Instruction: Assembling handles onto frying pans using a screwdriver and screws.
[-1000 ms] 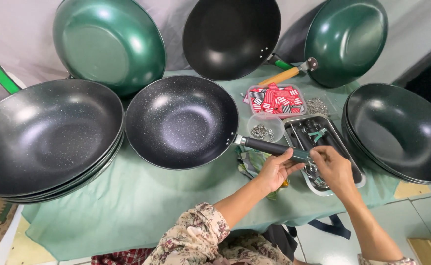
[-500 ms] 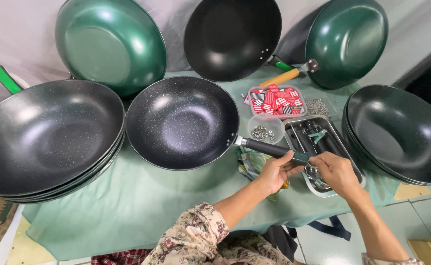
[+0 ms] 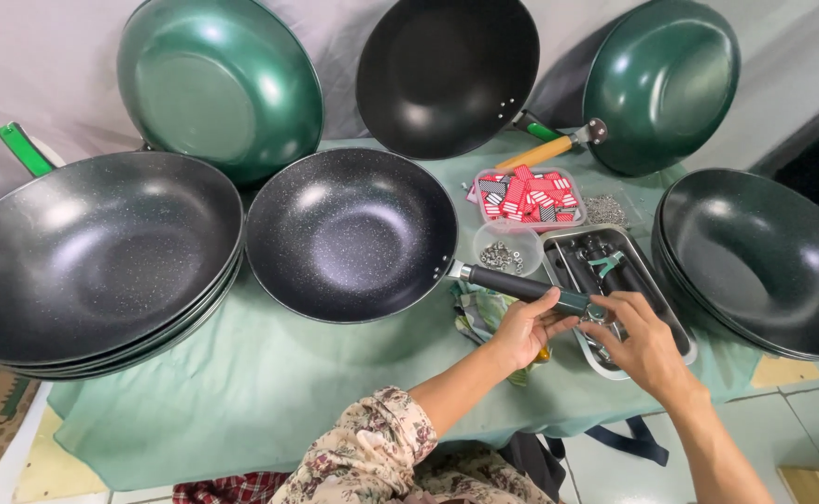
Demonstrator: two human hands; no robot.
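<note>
We had the speckled pan flat on the green-covered table, its dark handle already seated. Left hand was curled around the handle's outer end. Right hand was half-closed at the handle tip over the metal tray; couldn't tell what it pinched. Fastening looked unfinished. Screws sat in a small bowl nearby.

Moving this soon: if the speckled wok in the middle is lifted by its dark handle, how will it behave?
The speckled wok is probably front-heavy: a wide bowl on one slim dark handle, so it may dip. Its rounded base could rock on the green cloth.
</note>
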